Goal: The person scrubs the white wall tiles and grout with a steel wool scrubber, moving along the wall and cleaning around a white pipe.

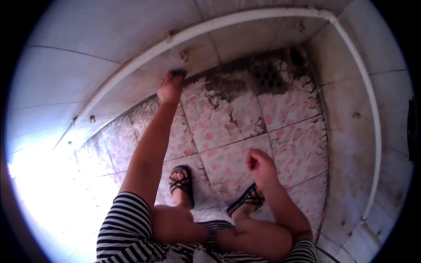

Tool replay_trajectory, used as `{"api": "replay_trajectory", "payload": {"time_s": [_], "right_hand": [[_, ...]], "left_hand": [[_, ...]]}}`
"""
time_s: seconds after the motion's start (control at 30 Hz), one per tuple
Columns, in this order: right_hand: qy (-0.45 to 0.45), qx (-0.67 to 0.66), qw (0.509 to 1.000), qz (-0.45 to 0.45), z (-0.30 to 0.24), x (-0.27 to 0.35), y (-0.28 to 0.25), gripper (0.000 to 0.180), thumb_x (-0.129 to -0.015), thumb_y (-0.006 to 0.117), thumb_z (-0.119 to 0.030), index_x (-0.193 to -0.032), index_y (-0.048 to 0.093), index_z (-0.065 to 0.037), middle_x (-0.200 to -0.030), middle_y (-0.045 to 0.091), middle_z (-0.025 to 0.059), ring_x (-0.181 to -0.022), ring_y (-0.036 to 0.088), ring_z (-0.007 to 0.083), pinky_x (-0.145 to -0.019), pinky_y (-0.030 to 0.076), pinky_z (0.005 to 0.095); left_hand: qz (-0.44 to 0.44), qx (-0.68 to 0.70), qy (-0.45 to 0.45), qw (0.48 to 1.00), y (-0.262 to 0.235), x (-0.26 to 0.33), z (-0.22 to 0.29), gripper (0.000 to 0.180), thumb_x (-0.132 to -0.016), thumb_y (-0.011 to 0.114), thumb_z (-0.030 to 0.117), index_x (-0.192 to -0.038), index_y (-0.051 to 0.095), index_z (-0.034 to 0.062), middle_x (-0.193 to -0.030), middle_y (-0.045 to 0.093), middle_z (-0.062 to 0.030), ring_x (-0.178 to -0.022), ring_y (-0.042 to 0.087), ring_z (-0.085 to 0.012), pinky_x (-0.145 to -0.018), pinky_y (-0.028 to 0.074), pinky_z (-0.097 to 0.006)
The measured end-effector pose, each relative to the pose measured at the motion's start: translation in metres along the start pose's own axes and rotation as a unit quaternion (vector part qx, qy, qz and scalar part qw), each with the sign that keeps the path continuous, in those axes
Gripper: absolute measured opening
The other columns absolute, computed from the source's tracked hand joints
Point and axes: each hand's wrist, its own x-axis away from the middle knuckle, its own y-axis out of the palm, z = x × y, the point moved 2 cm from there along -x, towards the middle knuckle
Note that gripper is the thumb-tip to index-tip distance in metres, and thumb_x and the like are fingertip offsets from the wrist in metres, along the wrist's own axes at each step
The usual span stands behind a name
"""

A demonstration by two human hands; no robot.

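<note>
Black, the blurred pad (178,72) left of the drain grate (266,79) seems pinched in the left hand (169,90), best pressed flat when rubbing; the right hand (262,168) is curled closed.

Small dark object (179,72), blurred, held, low beside the tiled wall (201,55)

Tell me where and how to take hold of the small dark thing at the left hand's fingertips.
Probably grip the small dark thing by its near edge, coming from the person's side, where the left hand meets it. It is close to the wall, so its far side looks harder to reach. It is blurred, so its exact shape cannot be told.
</note>
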Motion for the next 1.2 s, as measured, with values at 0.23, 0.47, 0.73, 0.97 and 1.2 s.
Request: {"api": "replay_trajectory", "payload": {"time_s": [0.23,0.47,0.73,0.97,1.2], "right_hand": [[-0.003,-0.001,0.995,0.097,0.005,0.013,-0.039,0.020,-0.086,0.049,-0.021,-0.080,0.056,-0.004,-0.066,0.050,0.0004,-0.057,0.044,0.0092,-0.054,0.036,0.0229],[-0.032,0.110,0.993,0.007,-0.002,-0.017,0.010,0.020,-0.085,0.052,-0.023,-0.082,0.057,-0.004,-0.068,0.053,0.0001,-0.060,0.048,0.0085,-0.056,0.038,0.0221],[-0.069,0.335,0.930,-0.135,-0.047,-0.048,0.090,0.036,-0.086,0.056,-0.033,-0.107,0.058,-0.004,-0.089,0.060,0.0001,-0.074,0.054,0.0065,-0.062,0.042,0.0208],[-0.087,0.109,0.970,-0.199,-0.021,-0.092,0.200,0.033,-0.088,0.055,-0.031,-0.115,0.050,-0.014,-0.107,0.056,-0.0034,-0.099,0.050,0.0100,-0.080,0.040,0.0299],[-0.089,-0.110,0.984,-0.106,0.023,-0.132,0.202,0.032,-0.084,0.057,-0.018,-0.114,0.046,-0.011,-0.099,0.055,-0.0019,-0.085,0.052,0.0077,-0.068,0.042,0.0268]], "left_hand": [[0.215,0.080,0.007,0.973,-0.092,-0.051,0.018,0.012,-0.067,0.073,0.010,-0.077,0.067,0.0150,-0.077,0.059,-0.0041,-0.062,0.058,-0.0210,-0.052,0.048,-0.030],[-0.057,-0.002,-0.082,0.995,-0.022,0.002,-0.014,0.007,-0.072,0.068,0.025,-0.078,0.067,0.0215,-0.084,0.059,0.0013,-0.072,0.061,-0.0225,-0.055,0.049,-0.033],[0.119,0.335,-0.115,0.927,-0.124,-0.024,0.029,0.013,-0.069,0.064,-0.005,-0.079,0.058,0.0018,-0.082,0.056,-0.0103,-0.067,0.059,-0.0187,-0.056,0.050,-0.027],[0.058,0.501,-0.195,0.841,-0.145,0.000,0.035,0.013,-0.071,0.065,-0.003,-0.078,0.054,-0.0002,-0.079,0.057,-0.0075,-0.069,0.057,-0.0119,-0.056,0.047,-0.022],[-0.090,0.545,-0.390,0.737,-0.113,0.026,0.040,0.013,-0.073,0.065,0.001,-0.085,0.058,-0.0008,-0.078,0.060,-0.0069,-0.070,0.056,-0.0115,-0.060,0.046,-0.023]]}}
